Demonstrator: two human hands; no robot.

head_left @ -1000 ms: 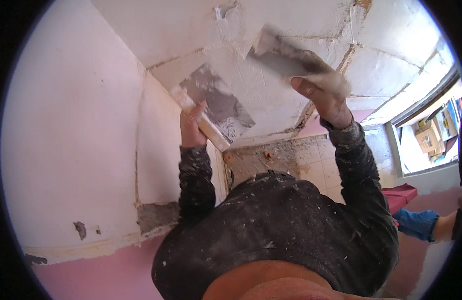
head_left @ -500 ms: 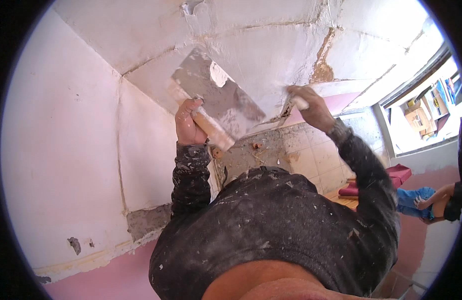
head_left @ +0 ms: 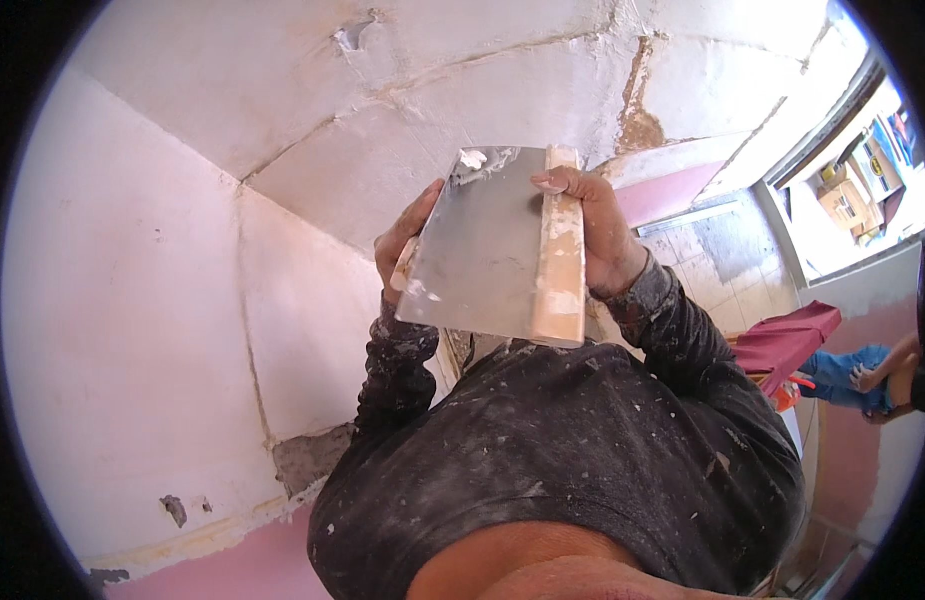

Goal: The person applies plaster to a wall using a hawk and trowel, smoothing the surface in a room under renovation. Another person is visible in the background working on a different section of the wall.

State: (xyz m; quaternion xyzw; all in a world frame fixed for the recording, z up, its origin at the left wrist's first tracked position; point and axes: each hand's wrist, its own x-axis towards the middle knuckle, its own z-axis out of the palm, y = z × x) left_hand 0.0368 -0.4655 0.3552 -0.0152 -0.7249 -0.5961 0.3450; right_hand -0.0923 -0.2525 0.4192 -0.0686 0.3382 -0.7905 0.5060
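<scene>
A wide steel putty knife (head_left: 482, 245), with a wooden grip strip (head_left: 559, 290) smeared with filler along its back edge, is in front of my chest. My right hand (head_left: 607, 225) is closed round the strip, thumb on the blade face. White filler (head_left: 472, 160) clings to the blade's far left corner. At the blade's left side my left hand (head_left: 402, 235) is closed on a second putty knife; only a bit of its wooden grip (head_left: 403, 266) shows, the rest lying behind the front blade. The wall (head_left: 312, 70) ahead is whitish, with raised seams and a bare brown patch (head_left: 639, 125).
At left, another whitish wall (head_left: 132, 280) meets it at a corner. A window (head_left: 852, 200) at right shows cardboard boxes outside. Beside a dark red cloth (head_left: 792, 340) is another person in jeans (head_left: 842, 378). Tiled floor (head_left: 727, 255) shows beyond my right arm.
Both hands have come together before my chest. The right hand's knife has swung left, blade facing me, and now covers most of the left hand's knife, whose filler-smeared blade was in full view.
</scene>
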